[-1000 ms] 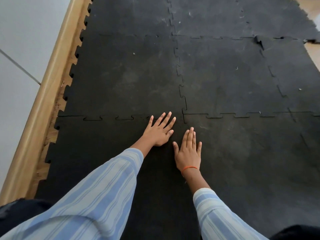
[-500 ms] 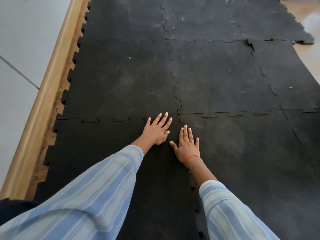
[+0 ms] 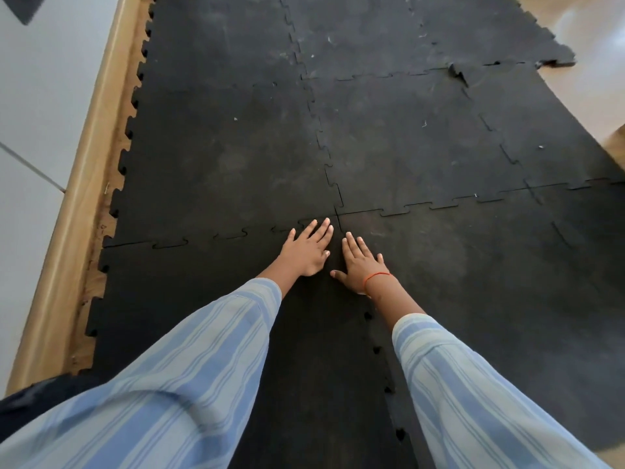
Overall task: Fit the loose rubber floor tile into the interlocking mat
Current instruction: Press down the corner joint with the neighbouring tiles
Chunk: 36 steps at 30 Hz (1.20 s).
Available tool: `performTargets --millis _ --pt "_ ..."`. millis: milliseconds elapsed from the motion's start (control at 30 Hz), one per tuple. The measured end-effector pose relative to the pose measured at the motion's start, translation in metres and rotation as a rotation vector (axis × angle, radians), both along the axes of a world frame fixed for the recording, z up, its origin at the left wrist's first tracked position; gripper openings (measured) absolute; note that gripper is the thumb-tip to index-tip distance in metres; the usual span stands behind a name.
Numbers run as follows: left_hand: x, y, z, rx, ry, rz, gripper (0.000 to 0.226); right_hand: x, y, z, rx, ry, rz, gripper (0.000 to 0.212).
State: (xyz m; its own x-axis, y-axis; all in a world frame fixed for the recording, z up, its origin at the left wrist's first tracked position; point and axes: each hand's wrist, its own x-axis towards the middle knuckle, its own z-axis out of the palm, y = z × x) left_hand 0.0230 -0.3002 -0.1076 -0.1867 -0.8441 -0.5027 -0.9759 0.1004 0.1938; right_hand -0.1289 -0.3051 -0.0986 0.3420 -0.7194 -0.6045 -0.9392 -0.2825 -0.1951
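A black rubber tile [image 3: 189,286] lies at the near left of the interlocking mat [image 3: 406,147], its toothed far edge meeting the tile beyond it. My left hand [image 3: 306,250] lies flat, palm down, on this tile's far right corner, fingers spread near the point where the seams cross. My right hand [image 3: 360,264], with an orange thread at the wrist, presses flat beside it, across the seam to the neighbouring tile [image 3: 490,299]. Small gaps show along that seam [image 3: 375,350] nearer to me. Neither hand holds anything.
A wooden skirting board [image 3: 84,184] and a pale wall run along the mat's left edge. At the far right a tile corner [image 3: 456,71] is lifted and the mat edge [image 3: 554,60] is ragged, with bare light floor [image 3: 595,38] beyond.
My right hand has slid forward and closer to my left hand near the seam crossing. The view has shifted, so the mat's right edge and floor show more.
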Motion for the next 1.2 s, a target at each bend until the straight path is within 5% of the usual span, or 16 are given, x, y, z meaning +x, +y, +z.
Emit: performTargets --millis 267,900,1200 --pt "-0.024 0.079 -0.021 -0.146 0.019 0.088 0.061 -0.041 0.119 -0.014 -0.16 -0.041 -0.242 0.069" --pt "-0.05 0.084 -0.015 -0.144 -0.03 -0.056 0.058 -0.068 0.129 -0.014 -0.168 0.018 -0.145 0.082" --pt "-0.063 0.125 -0.028 -0.192 0.022 -0.132 0.058 -0.069 0.199 -0.016 -0.228 0.009 -0.397 0.083"
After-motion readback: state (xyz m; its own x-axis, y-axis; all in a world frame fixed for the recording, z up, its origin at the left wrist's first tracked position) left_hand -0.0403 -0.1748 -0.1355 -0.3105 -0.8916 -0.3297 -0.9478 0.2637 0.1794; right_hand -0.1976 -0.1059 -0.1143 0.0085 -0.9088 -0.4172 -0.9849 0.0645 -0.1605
